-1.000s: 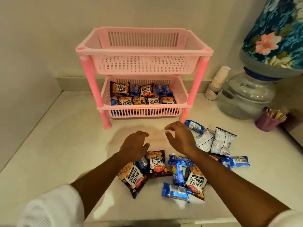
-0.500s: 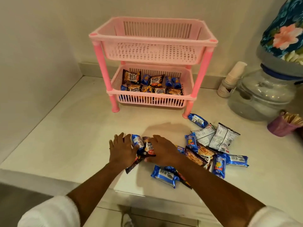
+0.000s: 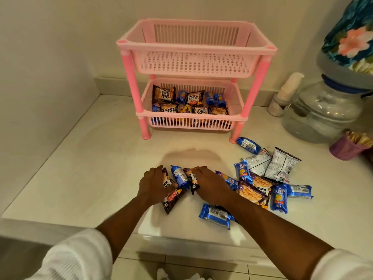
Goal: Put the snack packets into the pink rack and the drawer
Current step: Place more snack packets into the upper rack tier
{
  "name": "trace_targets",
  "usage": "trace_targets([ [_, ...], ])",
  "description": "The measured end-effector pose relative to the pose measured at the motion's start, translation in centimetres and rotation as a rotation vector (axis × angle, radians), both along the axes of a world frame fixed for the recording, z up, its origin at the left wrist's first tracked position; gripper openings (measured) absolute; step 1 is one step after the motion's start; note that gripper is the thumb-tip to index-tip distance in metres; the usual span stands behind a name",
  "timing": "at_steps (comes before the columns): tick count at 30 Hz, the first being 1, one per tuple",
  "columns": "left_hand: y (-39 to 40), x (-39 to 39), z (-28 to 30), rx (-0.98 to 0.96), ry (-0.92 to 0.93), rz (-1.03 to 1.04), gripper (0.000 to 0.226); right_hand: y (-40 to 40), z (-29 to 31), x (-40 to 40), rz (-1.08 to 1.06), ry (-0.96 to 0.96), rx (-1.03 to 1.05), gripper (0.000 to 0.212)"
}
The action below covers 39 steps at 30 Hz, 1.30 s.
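Note:
A pink two-tier rack (image 3: pixel 129 75) stands at the back of the white counter (image 3: pixel 80 168). Its top basket is bare; the lower basket (image 3: pixel 236 98) holds several peanut and biscuit packets (image 3: pixel 198 98). My left hand (image 3: pixel 152 185) and my right hand (image 3: pixel 210 183) press together around a small bunch of packets: a dark peanut packet (image 3: pixel 172 198) and a blue biscuit packet (image 3: pixel 179 175) show between them. More loose packets (image 3: pixel 260 186) lie scattered to the right of my right hand, and one blue packet (image 3: pixel 215 216) under my right forearm. No drawer is visible.
A clear water jar (image 3: pixel 323 112) with a floral cover (image 3: pixel 351 33) stands at the right, with a stack of paper cups (image 3: pixel 286 93) beside it and a purple cup of sticks (image 3: pixel 347 146) in front. Walls close the left and back. The counter's front edge lies under my forearms.
Both hands came down from above the counter onto the packets and closed in on a bunch between them. My view pulled back and tilted down.

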<state>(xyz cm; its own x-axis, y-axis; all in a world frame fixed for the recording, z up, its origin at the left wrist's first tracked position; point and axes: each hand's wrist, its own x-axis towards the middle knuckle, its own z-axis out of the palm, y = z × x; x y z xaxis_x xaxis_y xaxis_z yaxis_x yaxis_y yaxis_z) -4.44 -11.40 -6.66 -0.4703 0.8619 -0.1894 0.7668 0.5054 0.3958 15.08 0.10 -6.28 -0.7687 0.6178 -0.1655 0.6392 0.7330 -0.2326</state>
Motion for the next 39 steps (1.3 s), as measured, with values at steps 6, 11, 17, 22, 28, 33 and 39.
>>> trace_targets([
  [6, 0.8, -2.8, 0.5, 0.007, -0.125, -0.019, 0.076, 0.9, 0.7, -0.3, -0.107, 0.013, -0.017, 0.071],
  [11, 1.3, -4.7, 0.4, 0.024, -0.277, 0.014, 0.049, 1.4, 2.4, -0.6, -0.317, 0.223, -0.056, 0.052],
  [17, 2.2, -6.0, 2.5, 0.136, -0.399, 0.083, 0.024, 0.5, 4.2, -1.5, -0.440, 0.626, -0.176, 0.052],
  [22, 3.8, -5.2, 7.3, 0.395, -0.807, 0.349, 0.022, -1.9, 7.0, -4.2, -0.539, 0.993, -0.372, 0.046],
  [28, 5.5, -0.7, 13.7, 0.631, -1.172, 0.519, 0.016, -2.3, 10.8, -7.2, -0.601, 1.327, -0.472, 0.048],
  [33, 6.6, 2.8, 17.1, 0.600, -1.149, 0.294, 0.052, 0.1, 13.8, -7.2, -0.545, 1.321, -0.306, 0.049],
  [39, 8.6, 5.9, 21.3, 0.657, -1.151, 0.237, 0.071, 2.8, 16.8, -6.4, -0.474, 1.367, -0.270, 0.047],
])
